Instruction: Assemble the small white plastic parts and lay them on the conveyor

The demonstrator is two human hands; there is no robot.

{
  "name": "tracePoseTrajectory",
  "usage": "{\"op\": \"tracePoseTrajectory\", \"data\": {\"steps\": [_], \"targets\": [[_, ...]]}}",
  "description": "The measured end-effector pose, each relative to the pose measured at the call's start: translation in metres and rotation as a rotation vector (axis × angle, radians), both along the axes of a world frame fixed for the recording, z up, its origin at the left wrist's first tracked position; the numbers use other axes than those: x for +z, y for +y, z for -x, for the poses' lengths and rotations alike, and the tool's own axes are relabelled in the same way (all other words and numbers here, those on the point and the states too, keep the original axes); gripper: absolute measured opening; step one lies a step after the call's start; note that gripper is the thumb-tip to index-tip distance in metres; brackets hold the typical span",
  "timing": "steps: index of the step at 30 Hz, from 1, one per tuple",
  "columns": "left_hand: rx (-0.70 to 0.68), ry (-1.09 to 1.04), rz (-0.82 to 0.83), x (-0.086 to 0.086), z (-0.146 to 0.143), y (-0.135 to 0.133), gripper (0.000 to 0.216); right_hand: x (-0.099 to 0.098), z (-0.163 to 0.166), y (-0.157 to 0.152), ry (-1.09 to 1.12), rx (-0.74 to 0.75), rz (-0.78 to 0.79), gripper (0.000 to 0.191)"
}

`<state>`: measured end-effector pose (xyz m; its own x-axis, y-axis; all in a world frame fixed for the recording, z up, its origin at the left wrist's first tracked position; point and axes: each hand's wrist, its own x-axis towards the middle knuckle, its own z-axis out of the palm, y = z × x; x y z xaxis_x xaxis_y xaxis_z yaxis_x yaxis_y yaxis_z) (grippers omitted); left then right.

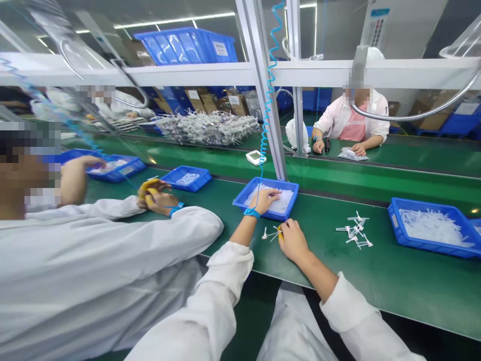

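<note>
My left hand (266,198) reaches into a small blue tray (240,199) of small white plastic pieces, fingers bent down onto the pile; a blue wrist strap with a coiled cord sits on that wrist. My right hand (292,238) rests on the green table just in front of the tray, fingers curled round a few small white plastic parts (269,233) that stick out to its left. A loose heap of similar white parts (356,230) lies to the right of my right hand.
A larger blue tray (428,248) of white parts stands at the right. A person in white (93,250) sits close on my left, with blue trays (188,179) ahead of them. Another person (353,123) sits across the belt. A metal post (263,90) rises behind my tray.
</note>
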<state>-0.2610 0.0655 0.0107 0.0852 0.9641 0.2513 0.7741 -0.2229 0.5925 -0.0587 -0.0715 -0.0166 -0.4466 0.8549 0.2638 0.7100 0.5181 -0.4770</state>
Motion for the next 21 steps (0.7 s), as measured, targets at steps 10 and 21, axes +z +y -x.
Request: {"op": "tracePoseTrajectory", "data": {"steps": [10,21], "targets": [[0.067,-0.064,-0.079,0.01,-0.008,-0.013,0.024,-0.009,-0.079,0.002,0.389,0.202,0.15,0.019],[0.156,-0.113,-0.254,0.026,-0.021,-0.033,0.038,-0.01,-0.142,0.017,0.796,-0.07,0.365,0.022]]}}
